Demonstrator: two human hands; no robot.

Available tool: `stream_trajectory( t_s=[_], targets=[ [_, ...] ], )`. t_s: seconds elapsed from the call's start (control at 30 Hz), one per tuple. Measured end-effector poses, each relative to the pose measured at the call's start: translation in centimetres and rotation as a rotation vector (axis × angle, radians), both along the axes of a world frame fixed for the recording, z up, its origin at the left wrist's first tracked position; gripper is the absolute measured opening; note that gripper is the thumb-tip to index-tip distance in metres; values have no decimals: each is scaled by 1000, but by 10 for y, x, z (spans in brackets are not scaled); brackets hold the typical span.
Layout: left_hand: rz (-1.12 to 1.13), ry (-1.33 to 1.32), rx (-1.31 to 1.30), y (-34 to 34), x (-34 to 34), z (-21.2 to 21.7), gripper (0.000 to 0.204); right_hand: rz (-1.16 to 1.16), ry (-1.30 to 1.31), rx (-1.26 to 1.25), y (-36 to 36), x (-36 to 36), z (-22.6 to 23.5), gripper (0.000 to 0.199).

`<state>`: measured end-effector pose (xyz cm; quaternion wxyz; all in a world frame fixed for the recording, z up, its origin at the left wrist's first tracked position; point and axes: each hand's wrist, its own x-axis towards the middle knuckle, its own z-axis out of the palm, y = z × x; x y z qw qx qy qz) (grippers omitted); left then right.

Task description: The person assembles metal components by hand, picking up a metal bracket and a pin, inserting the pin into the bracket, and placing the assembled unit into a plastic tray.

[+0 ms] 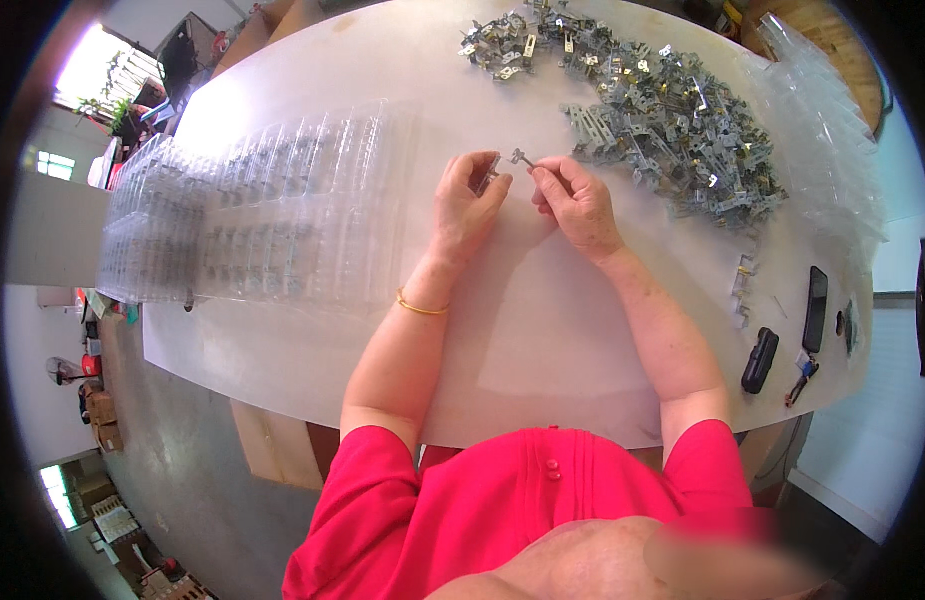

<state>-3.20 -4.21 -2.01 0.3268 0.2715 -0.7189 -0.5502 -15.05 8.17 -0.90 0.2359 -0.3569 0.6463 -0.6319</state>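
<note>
My left hand (467,203) is closed around a small metal bracket (490,175), which sticks out between thumb and fingers. Just to its right, my right hand (581,205) pinches another small metal part (520,158) by one end, its free end pointing at the left hand. The two parts are close together but look apart. Both hands are above the middle of the white table (553,360). Beyond the right hand spreads a big heap of similar metal brackets (673,120). How far the fingers wrap round each part is hidden.
Stacked clear plastic trays (283,215) holding metal parts stand on the left. More clear trays (823,140) lie at the far right. Near the right edge are a phone (815,308), a black case (760,361), keys (803,378) and several loose brackets (744,285).
</note>
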Motion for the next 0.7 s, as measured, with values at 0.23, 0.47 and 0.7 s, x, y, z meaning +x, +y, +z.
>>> stream_trajectory(
  t_s=[0.23, 0.47, 0.7],
  targets=[
    [-31, -5, -55, 2, -5, -6, 30, -13, -7, -24, 4, 2, -2, 13],
    [-45, -6, -117, 4, -5, -5, 30, -51, 32, -6, 8, 1, -1, 14],
    [-14, 0, -214, 6, -4, -1, 28, -74, 91, -2, 8, 1, -2, 12]
  ],
)
